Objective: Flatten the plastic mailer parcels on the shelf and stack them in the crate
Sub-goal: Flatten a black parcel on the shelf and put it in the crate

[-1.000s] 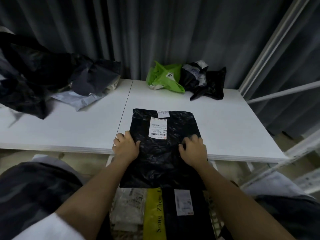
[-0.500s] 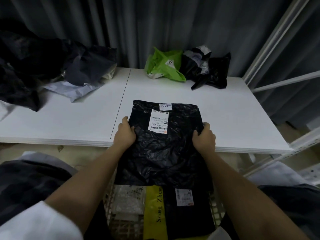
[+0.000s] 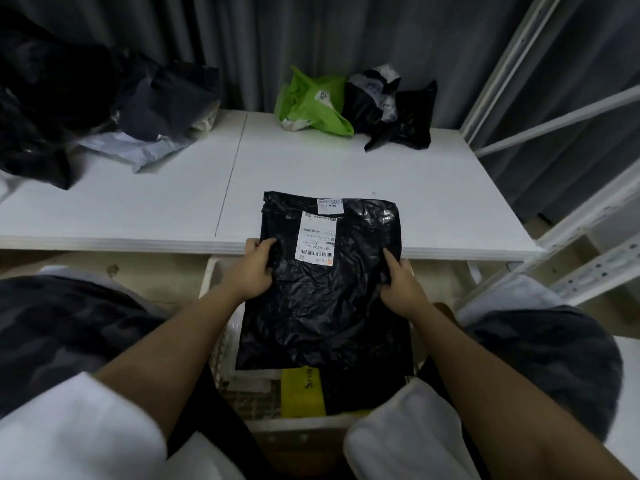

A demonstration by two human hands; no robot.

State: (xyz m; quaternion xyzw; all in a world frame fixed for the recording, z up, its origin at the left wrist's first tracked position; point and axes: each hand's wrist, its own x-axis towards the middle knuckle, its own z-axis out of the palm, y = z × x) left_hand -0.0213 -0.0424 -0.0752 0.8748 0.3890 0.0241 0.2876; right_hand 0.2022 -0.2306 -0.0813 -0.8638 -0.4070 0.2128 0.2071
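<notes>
While both hands, left (image 3: 254, 268) and right (image 3: 401, 289), grip black mailer (image 3: 329, 299), label (image 3: 317, 240) reads "507-P802"

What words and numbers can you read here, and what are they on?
"507-PB02 VRB", seen upside down: white shipping label on the flat black plastic mailer.
"S" and blurred letters: yellow strip on a parcel in the white crate.
Small top sticker, green plastic mailer's mark: unreadable.
</notes>
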